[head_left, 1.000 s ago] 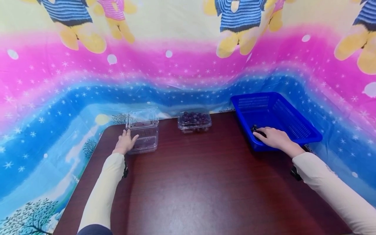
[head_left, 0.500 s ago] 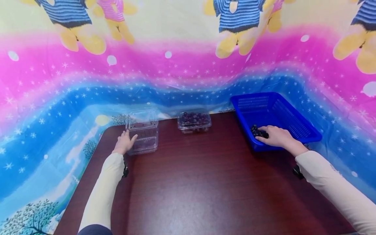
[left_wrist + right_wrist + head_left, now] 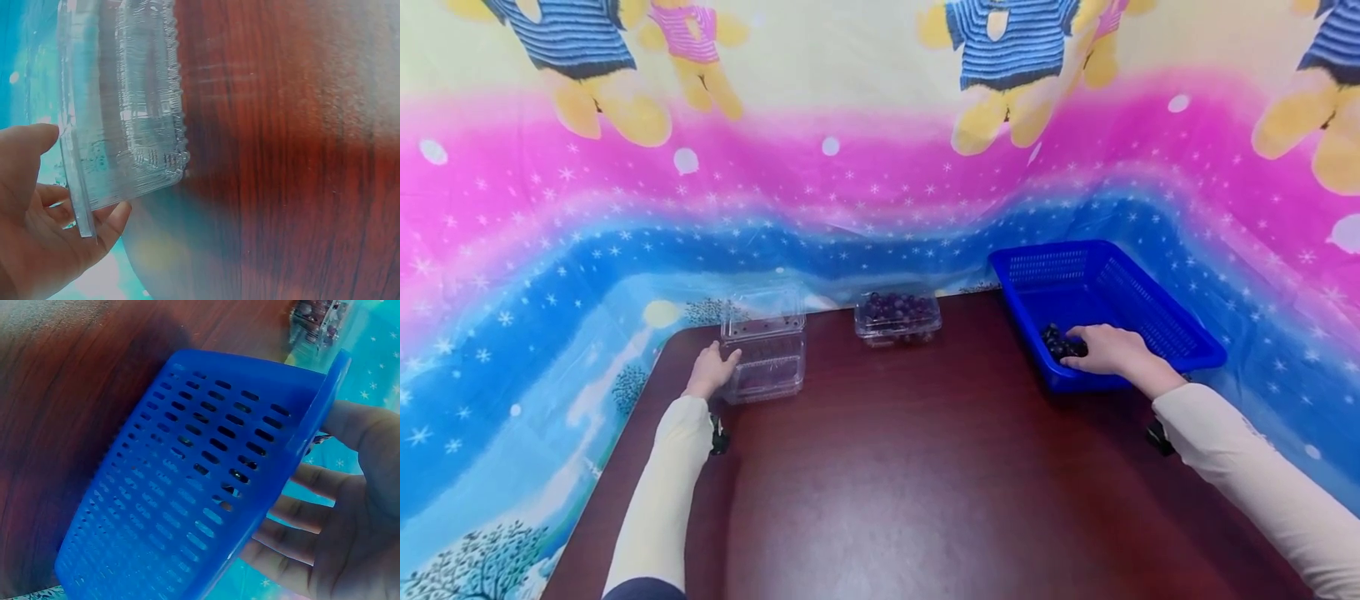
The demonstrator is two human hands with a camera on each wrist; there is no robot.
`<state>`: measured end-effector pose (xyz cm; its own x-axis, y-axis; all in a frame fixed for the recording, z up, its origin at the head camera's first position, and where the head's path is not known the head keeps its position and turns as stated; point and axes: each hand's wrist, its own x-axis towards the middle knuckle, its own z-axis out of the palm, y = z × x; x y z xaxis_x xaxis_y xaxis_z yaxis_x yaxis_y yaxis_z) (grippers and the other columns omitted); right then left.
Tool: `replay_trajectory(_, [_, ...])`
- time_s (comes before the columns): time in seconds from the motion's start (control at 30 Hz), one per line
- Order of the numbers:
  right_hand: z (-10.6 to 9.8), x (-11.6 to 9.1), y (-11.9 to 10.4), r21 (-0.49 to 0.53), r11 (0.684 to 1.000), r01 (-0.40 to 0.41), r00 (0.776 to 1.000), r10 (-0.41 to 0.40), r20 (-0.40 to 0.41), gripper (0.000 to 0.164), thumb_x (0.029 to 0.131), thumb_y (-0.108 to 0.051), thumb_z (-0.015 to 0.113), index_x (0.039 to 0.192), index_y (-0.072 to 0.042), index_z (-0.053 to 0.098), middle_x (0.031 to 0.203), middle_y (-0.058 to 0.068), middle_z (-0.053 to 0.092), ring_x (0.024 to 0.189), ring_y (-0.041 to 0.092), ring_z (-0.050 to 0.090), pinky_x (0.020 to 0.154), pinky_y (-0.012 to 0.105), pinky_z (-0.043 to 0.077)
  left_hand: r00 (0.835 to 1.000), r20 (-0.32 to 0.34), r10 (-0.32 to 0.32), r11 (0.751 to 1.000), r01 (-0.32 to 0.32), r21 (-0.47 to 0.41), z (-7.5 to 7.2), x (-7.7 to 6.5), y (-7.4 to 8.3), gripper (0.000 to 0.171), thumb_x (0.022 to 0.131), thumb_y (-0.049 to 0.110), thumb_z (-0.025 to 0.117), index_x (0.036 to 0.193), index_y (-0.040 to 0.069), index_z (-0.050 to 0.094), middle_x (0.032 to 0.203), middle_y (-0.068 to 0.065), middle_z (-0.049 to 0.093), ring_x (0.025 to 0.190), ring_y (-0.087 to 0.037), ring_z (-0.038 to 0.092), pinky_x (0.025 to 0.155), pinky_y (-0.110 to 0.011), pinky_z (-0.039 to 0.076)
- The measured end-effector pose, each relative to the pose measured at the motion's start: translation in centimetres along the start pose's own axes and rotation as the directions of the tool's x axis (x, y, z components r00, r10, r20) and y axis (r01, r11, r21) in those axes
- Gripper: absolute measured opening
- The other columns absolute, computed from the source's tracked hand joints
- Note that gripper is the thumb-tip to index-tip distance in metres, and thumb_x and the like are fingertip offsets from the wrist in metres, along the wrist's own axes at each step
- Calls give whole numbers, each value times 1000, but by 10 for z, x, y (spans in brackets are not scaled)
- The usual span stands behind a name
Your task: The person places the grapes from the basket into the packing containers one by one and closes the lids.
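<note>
At the frame's centre left, the opened clear container point(image 3: 767, 375) was touched by the left hand point(image 3: 709, 372), thumb spread wide. At centre right, dark grapes point(image 3: 1056, 340) in the blue basket point(image 3: 1048, 268) were met by the right hand point(image 3: 1112, 350); with fingertips hidden, any grip could not be told.
</note>
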<state>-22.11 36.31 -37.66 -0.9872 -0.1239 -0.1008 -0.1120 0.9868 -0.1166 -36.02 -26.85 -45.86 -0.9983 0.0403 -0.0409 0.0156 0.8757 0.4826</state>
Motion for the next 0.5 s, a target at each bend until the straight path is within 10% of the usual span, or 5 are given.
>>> replay_trajectory(0.3, [-5,0,5,24,1000,-20,999,19,33,64,84,-41,63,127,5,52,125,36,47,109,53,46,72,58,45,997,37,-67,990,71,-122,-13,-7,-4,66,98,34,38,134,-21,28,131,-42,36,117,-51,43,99,-55,36])
replay_trajectory(0.5, [-9,0,9,36,999,-18,999,17,35,63,83,-40,64,122,9,53,121,37,49,107,53,47,75,58,45,988,105,-117,928,147,-342,-21,-13,-4,63,97,36,43,128,-18,40,114,-40,52,87,-40,66,68,-38,56])
